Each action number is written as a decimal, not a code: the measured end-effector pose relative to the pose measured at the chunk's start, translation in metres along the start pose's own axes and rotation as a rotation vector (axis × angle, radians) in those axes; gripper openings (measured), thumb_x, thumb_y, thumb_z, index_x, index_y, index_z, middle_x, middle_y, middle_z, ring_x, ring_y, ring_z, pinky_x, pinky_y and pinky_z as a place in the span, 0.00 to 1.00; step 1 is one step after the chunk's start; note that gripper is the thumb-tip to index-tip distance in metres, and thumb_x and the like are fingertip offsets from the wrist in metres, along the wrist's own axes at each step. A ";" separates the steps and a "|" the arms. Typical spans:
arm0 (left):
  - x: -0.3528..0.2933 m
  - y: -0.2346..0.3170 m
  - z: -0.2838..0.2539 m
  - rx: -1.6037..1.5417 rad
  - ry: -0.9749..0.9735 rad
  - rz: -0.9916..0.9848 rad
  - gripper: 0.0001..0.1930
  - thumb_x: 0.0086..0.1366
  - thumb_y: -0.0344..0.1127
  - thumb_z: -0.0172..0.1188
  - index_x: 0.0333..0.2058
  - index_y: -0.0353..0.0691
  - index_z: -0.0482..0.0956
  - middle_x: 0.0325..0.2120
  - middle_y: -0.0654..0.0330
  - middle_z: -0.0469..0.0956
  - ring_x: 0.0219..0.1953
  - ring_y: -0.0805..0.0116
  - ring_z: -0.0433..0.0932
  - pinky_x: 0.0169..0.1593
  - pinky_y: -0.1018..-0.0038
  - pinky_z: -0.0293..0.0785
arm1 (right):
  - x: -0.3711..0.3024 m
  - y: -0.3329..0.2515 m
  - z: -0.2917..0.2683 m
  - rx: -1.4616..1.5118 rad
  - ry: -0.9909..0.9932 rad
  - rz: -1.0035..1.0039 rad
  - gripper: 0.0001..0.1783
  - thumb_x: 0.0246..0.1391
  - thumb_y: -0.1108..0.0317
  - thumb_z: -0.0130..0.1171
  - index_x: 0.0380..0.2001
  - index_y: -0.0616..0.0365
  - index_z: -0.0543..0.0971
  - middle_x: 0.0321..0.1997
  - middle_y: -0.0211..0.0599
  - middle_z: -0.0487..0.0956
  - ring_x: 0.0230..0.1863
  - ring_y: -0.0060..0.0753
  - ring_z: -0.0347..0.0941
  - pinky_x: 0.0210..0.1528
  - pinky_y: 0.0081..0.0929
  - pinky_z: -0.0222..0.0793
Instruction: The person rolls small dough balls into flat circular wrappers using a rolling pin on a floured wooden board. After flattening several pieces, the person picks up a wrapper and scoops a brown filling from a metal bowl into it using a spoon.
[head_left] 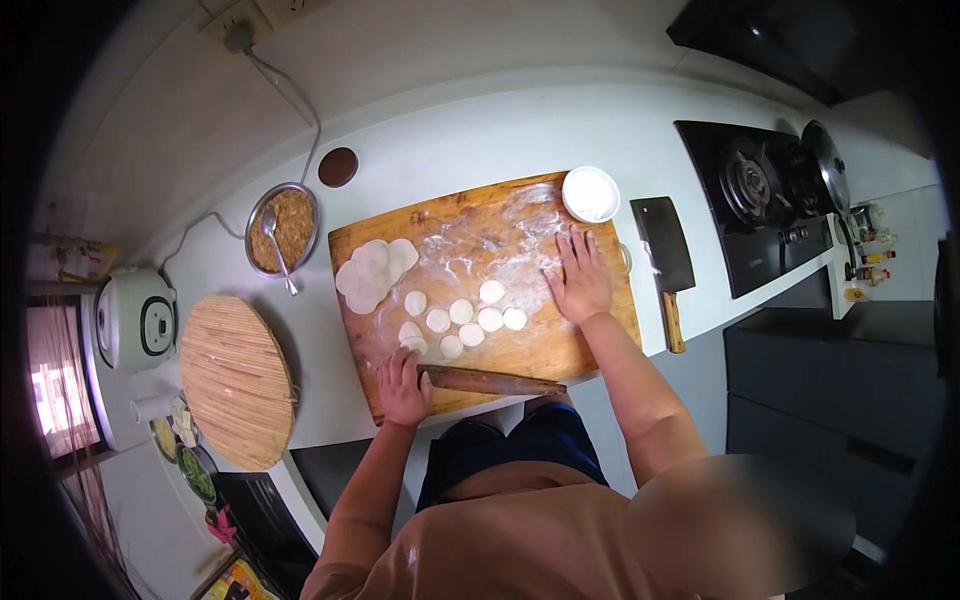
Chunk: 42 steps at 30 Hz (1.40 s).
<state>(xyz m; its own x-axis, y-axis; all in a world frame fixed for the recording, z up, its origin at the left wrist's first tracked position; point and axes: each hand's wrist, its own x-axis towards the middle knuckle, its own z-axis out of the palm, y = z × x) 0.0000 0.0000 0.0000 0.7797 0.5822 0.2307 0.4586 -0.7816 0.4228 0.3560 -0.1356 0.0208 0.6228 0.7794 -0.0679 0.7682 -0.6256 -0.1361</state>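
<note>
On the wooden board [540, 345], a rolling pin [492, 381] lies near. The right hand [583, 280] rests flat at right, fingers spread, empty; the left hand [404, 392], near left, has fingers half-bent beside mid-board dough discs [461, 312], any grip hidden from me.

Dough rounds [461, 312] — white, board [545, 350] — orange-brown

This is a kitchen: a gas hob [748, 182] at upper right, a rice cooker [138, 325] (white, rounded) at far left, and a floured wooden board [556, 350] mid-frame.
</note>
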 end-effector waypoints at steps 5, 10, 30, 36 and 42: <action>0.009 -0.001 0.000 0.010 0.033 0.010 0.26 0.54 0.31 0.62 0.54 0.37 0.73 0.55 0.49 0.70 0.57 0.45 0.69 0.62 0.51 0.63 | 0.001 0.021 -0.010 0.895 0.219 0.079 0.34 0.71 0.46 0.39 0.69 0.58 0.64 0.72 0.47 0.64 0.73 0.48 0.58 0.75 0.39 0.51; 0.003 0.003 -0.002 -0.021 0.013 -0.001 0.25 0.55 0.29 0.61 0.54 0.37 0.72 0.56 0.48 0.70 0.60 0.44 0.67 0.63 0.51 0.61 | -0.048 0.040 -0.028 1.264 0.288 0.360 0.36 0.71 0.46 0.40 0.67 0.68 0.65 0.69 0.54 0.69 0.71 0.50 0.62 0.73 0.40 0.54; 0.003 0.008 -0.009 -0.035 0.040 0.030 0.25 0.54 0.35 0.66 0.52 0.40 0.74 0.54 0.51 0.70 0.60 0.45 0.68 0.63 0.51 0.62 | -0.053 -0.110 -0.007 0.167 -0.196 -0.726 0.35 0.63 0.50 0.56 0.72 0.29 0.60 0.80 0.31 0.51 0.79 0.44 0.45 0.79 0.49 0.40; -0.014 0.009 -0.017 -0.035 -0.054 0.017 0.26 0.55 0.39 0.68 0.52 0.40 0.74 0.53 0.52 0.70 0.58 0.46 0.68 0.62 0.52 0.62 | -0.031 -0.125 -0.003 0.075 -0.255 -0.748 0.34 0.64 0.53 0.55 0.72 0.27 0.61 0.80 0.32 0.51 0.79 0.44 0.46 0.79 0.47 0.41; -0.023 0.010 -0.025 -0.056 -0.056 0.054 0.27 0.55 0.43 0.69 0.52 0.40 0.74 0.53 0.52 0.70 0.58 0.48 0.68 0.63 0.52 0.61 | -0.013 -0.112 -0.011 0.131 0.000 -0.385 0.31 0.65 0.56 0.53 0.71 0.36 0.63 0.79 0.34 0.55 0.79 0.43 0.46 0.79 0.45 0.41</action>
<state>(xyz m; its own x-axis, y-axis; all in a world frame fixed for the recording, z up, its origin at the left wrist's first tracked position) -0.0236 -0.0155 0.0208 0.8259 0.5248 0.2061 0.3917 -0.7970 0.4599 0.2632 -0.0762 0.0475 0.2929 0.9561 0.0130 0.9198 -0.2781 -0.2768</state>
